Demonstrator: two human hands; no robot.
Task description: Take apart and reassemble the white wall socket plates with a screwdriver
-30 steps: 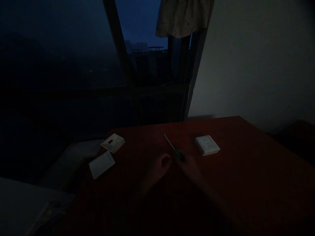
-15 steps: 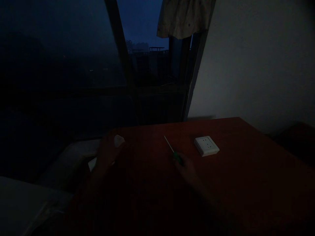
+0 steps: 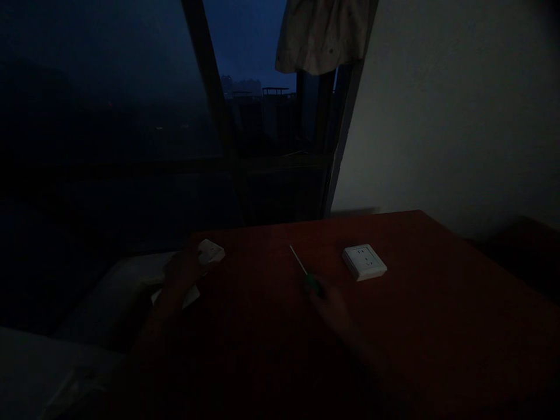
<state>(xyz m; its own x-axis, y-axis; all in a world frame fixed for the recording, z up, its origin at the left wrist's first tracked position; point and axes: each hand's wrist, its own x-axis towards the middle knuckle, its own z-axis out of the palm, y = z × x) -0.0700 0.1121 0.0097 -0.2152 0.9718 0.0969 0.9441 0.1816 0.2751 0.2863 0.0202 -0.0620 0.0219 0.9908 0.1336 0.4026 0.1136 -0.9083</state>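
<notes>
My right hand (image 3: 331,303) is wrapped round the green handle of a screwdriver (image 3: 312,283), whose thin pale shaft points away from me over the table. Off to the left, my left hand (image 3: 184,267) is at the near-left side of a white socket box (image 3: 213,253); its fingers are too dark to make out. A second white piece (image 3: 191,296) lies partly hidden under my left wrist. Right of the screwdriver, a white wall socket (image 3: 366,261) rests face up on the table, its slots showing.
The reddish-brown table (image 3: 415,303) stretches to the right, with a pale wall (image 3: 446,116) behind it. A dark window with a hanging curtain (image 3: 324,38) is beyond the far edge. A pale surface (image 3: 39,361) shows at lower left.
My left hand has drawn back to the left, uncovering more of the white box and the piece below. My right hand keeps the screwdriver, nearly still. The view has shifted slightly.
</notes>
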